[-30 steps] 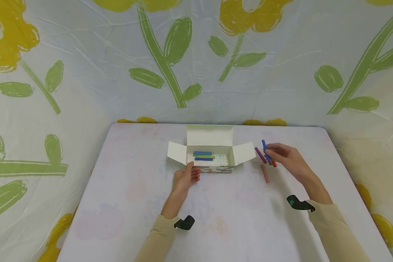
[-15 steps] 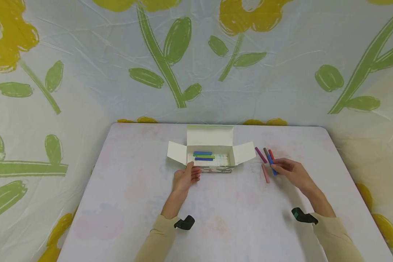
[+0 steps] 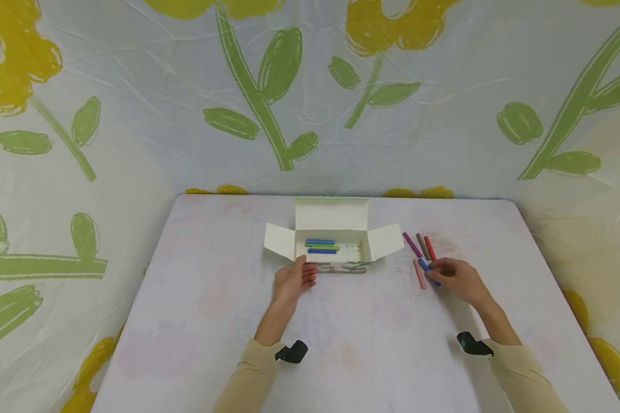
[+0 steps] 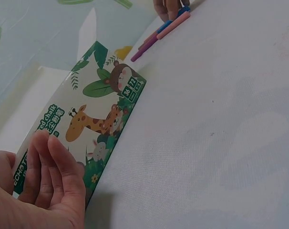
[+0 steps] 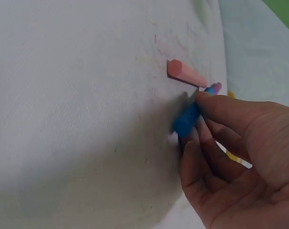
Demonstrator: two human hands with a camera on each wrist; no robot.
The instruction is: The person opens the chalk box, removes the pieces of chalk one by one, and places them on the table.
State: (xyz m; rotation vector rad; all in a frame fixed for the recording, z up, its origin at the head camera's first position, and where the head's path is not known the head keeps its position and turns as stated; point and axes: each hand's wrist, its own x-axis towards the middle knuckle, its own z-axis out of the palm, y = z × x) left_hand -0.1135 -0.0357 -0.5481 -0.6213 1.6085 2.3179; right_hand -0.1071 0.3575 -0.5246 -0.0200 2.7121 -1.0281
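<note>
An open white chalk box (image 3: 343, 268) stands at the table's middle, with several blue and green chalk sticks (image 3: 321, 242) inside. My left hand (image 3: 289, 281) holds its front wall near the left corner, thumb at the rim and fingers outside; the left wrist view shows the printed front of the box (image 4: 92, 124). To the right, my right hand (image 3: 460, 279) pinches a blue chalk stick (image 5: 186, 120) between thumb and fingers, low over the table. Beside it lies a pink chalk stick (image 3: 419, 274). Purple (image 3: 412, 244), brown (image 3: 422, 245) and red chalk sticks (image 3: 430, 248) lie just beyond.
The box's side flaps (image 3: 384, 241) spread outward and its lid (image 3: 332, 214) stands up at the back. A pale table (image 3: 341, 344) reaches to a flower-printed cloth (image 3: 444, 126) behind and at both sides.
My right hand has brought the blue chalk down and toward me, from over the brown and red sticks to beside the pink one. The left hand and the box have stayed put.
</note>
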